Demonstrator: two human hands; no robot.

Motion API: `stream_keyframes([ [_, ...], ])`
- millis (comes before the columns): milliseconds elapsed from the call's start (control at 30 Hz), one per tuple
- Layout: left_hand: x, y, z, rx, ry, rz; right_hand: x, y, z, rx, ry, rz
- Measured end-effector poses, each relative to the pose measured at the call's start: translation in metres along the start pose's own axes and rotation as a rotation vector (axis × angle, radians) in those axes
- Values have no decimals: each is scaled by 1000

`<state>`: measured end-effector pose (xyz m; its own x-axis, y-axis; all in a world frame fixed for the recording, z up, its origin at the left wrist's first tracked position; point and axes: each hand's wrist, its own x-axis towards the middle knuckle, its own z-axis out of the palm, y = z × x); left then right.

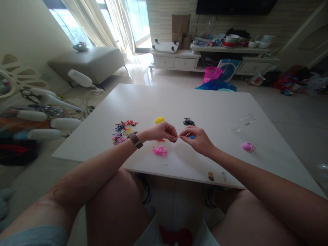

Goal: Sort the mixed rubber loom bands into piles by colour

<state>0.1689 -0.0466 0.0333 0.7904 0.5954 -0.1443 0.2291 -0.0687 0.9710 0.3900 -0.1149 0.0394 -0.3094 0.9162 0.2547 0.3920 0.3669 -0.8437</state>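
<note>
Over the middle of the white table (143, 99), my left hand (165, 131) and my right hand (197, 138) meet fingertip to fingertip. Both pinch a tiny orange strand (178, 136) that looks like a small rubber band. Beneath and around them lie small heaps of similar bands: yellow (159, 120), black (189, 121), and pink (160, 151). Red bands (161, 140) show partly below my left hand, and blue bands (191, 137) are mostly hidden behind my right fingers. A mixed-colour pile (123, 131) spreads left of my left wrist.
On the table's right are a pink-purple egg-shaped item (248, 147) and a clear plastic piece (248, 119). A minion figure (210, 176) and a small pale item (224, 176) lie near the front edge. A pink basket (212, 73) stands beyond the table.
</note>
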Motion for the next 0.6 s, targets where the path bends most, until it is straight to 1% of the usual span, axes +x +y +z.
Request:
stream_keyframes([
  [100, -2, -1, -5, -14, 19, 11, 1, 4, -1, 16, 68, 21],
  [167, -3, -3, -12, -6, 57, 2, 3, 8, -2, 11, 96, 45],
  [300, -6, -13, -29, -40, 256, -33, 5, 21, -3, 30, 98, 108],
  [367, -7, -16, -30, -68, 320, -58, 6, 25, -2, 97, 88, 160],
  [433, -7, -15, -25, -78, 324, -77, 7, 27, 0, 184, 77, 205],
  [500, -6, -11, -14, -80, 294, -88, 8, 27, 2, 244, 68, 228],
  [600, -4, -1, 1, -92, 233, -92, 7, 25, 3, 246, 68, 232],
])
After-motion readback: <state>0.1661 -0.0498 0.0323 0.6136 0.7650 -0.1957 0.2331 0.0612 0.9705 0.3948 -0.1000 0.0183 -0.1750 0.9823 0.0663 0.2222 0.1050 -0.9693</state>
